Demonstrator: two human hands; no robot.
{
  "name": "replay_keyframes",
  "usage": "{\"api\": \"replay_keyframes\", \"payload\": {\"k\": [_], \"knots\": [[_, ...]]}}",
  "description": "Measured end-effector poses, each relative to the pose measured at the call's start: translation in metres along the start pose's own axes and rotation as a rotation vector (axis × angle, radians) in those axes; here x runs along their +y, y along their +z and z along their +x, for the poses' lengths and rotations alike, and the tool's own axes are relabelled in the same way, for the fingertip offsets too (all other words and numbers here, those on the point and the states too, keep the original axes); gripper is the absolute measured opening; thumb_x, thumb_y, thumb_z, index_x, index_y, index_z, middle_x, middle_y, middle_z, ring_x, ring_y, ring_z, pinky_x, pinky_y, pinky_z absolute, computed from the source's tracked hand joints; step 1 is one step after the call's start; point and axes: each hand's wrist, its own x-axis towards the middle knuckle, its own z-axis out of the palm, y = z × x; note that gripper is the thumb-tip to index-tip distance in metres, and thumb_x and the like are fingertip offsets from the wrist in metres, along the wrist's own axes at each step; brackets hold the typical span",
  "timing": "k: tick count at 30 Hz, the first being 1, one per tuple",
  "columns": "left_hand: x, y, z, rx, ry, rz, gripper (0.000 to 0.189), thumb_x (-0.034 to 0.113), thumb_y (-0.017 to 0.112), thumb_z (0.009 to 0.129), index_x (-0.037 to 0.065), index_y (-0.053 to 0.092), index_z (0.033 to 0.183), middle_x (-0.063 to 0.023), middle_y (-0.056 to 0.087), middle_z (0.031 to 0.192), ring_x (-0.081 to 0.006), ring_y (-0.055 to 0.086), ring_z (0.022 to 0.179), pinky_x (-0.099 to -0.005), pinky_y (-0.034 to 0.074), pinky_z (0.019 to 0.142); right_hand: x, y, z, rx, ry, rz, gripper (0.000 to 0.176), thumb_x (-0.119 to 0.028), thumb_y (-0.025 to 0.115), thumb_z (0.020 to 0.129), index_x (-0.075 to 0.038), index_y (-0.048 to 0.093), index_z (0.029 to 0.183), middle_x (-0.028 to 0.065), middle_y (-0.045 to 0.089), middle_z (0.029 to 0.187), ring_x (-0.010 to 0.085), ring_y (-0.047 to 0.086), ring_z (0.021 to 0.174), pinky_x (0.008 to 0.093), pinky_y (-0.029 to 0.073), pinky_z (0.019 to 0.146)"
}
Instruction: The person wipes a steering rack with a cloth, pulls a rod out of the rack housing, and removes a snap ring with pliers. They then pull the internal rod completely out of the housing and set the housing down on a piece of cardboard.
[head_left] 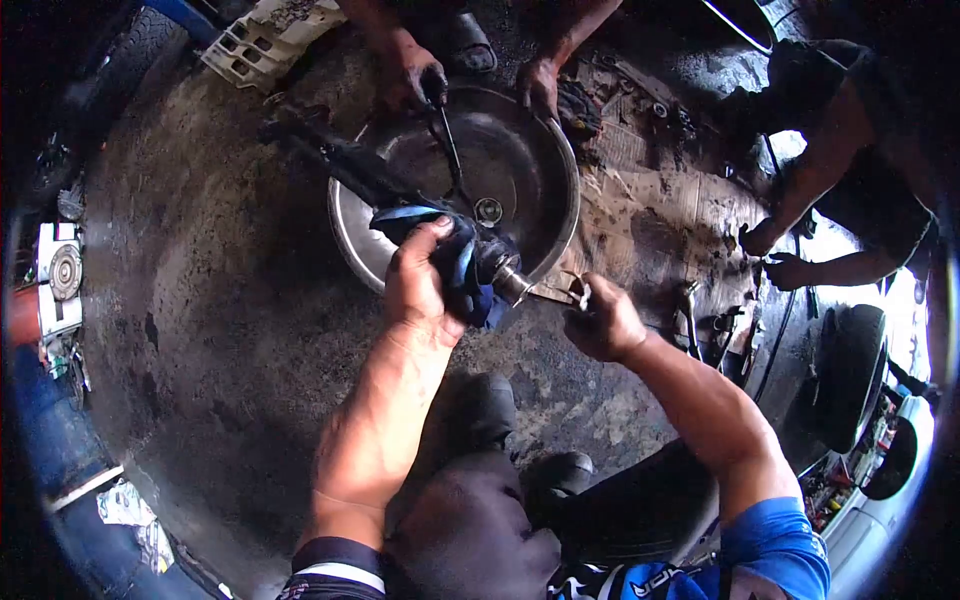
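Note:
My left hand [425, 280] is closed round a dark blue cloth [462, 262] wrapped about a long black metal part [360, 170]. The part lies across the near side of a wide metal basin [350, 235], its shiny round end [510, 282] pointing at my right hand. Closed on a thin tool, my right hand [603, 318] is just right of that end; the tool reaches towards it. Inside the basin lies a small ring-shaped piece [488, 210].
Across the basin a co-worker's hands [540, 88] hold its rim and a dark tool [448, 145]. At right another person's hands [775, 255] are over cardboard [650, 220] with scattered tools. A tire [850, 380] stands at right; a pale metal part [265, 40] lies at upper left.

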Motion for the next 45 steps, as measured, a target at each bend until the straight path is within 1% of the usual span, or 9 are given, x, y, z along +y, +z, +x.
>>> {"api": "replay_keyframes", "payload": {"k": [3,6,7,9,16,19,34,40,45], "knots": [[-0.008,-0.010,0.004,0.029,-0.032,0.043,0.021,0.022,0.063,0.077,0.005,0.058,0.088,-0.0066,0.062,0.080,-0.0211,0.063,0.072,-0.0347,0.053,0.071,-0.047,-0.047,0.024,-0.273,0.085,-0.091,0.030,-0.009,0.064,0.067,-0.004,0.049,0.093,0.0173,0.057,0.076,0.0395,0.058,0.073,0.0435,0.048,0.064],[-0.015,-0.015,0.007,0.037,-0.019,0.057,0.019,0.020,0.061,0.078,0.004,0.058,0.088,-0.0077,0.063,0.082,-0.0214,0.063,0.073,-0.0355,0.053,0.071,-0.062,-0.066,0.041,-0.478,-0.025,-0.157,0.041,-0.012,0.064,0.067,-0.005,0.050,0.105,0.0210,0.062,0.085,0.0416,0.061,0.083,0.0484,0.049,0.071],[-0.014,-0.013,0.005,0.051,-0.027,0.074,0.018,0.019,0.061,0.078,0.004,0.058,0.088,-0.0076,0.063,0.082,-0.0213,0.063,0.073,-0.0355,0.053,0.071,-0.063,-0.067,0.047,-0.482,-0.023,-0.160,0.041,-0.012,0.064,0.067,-0.005,0.050,0.105,0.0210,0.062,0.085,0.0416,0.061,0.083,0.0484,0.049,0.071],[-0.014,-0.013,0.005,0.068,-0.036,0.086,0.018,0.019,0.060,0.078,0.004,0.058,0.088,-0.0076,0.063,0.081,-0.0213,0.063,0.073,-0.0355,0.053,0.070,-0.068,-0.066,0.055,-0.654,0.039,-0.309,0.040,-0.011,0.064,0.067,-0.004,0.051,0.104,0.0213,0.062,0.086,0.0423,0.060,0.084,0.0490,0.049,0.071],[-0.011,-0.015,0.004,0.075,-0.060,0.089,0.017,0.019,0.060,0.078,0.005,0.059,0.087,-0.0065,0.063,0.081,-0.0199,0.062,0.072,-0.0342,0.052,0.070,-0.075,-0.065,0.060,-0.649,0.052,-0.320,0.038,-0.011,0.063,0.067,-0.004,0.049,0.102,0.0217,0.062,0.081,0.0432,0.061,0.081,0.0502,0.048,0.070],[-0.013,-0.015,0.004,0.092,-0.052,0.107,0.017,0.019,0.060,0.078,0.005,0.060,0.087,-0.0061,0.063,0.081,-0.0194,0.062,0.073,-0.0336,0.052,0.071,-0.078,-0.067,0.059,-0.675,0.141,-0.354,0.037,-0.012,0.063,0.068,-0.004,0.049,0.101,0.0213,0.062,0.080,0.0433,0.061,0.080,0.0504,0.048,0.069],[-0.015,-0.018,0.010,0.078,-0.050,0.144,0.020,0.024,0.061,0.076,0.007,0.060,0.087,-0.0052,0.062,0.081,-0.0196,0.061,0.073,-0.0330,0.050,0.071,-0.072,-0.069,0.056,-0.644,0.053,-0.340,0.041,-0.012,0.064,0.068,-0.004,0.049,0.106,0.0226,0.062,0.078,0.0437,0.061,0.079,0.0507,0.049,0.068],[-0.014,-0.013,0.003,0.067,-0.007,0.158,0.020,0.024,0.061,0.076,0.007,0.060,0.087,-0.0052,0.062,0.081,-0.0191,0.061,0.073,-0.0331,0.050,0.071,-0.083,-0.068,0.058,-0.718,0.127,-0.367,0.042,-0.012,0.063,0.070,0.000,0.046,0.106,0.0237,0.062,0.078,0.0436,0.061,0.080,0.0506,0.049,0.069],[-0.016,-0.024,0.013,0.016,-0.019,0.163,0.019,0.022,0.060,0.077,0.006,0.059,0.087,-0.0059,0.062,0.081,-0.0198,0.062,0.074,-0.0337,0.051,0.072,-0.093,-0.070,0.060,-0.773,0.247,-0.358,0.035,-0.009,0.062,0.068,-0.001,0.049,0.100,0.0222,0.062,0.078,0.0417,0.061,0.082,0.0491,0.047,0.069]]}}
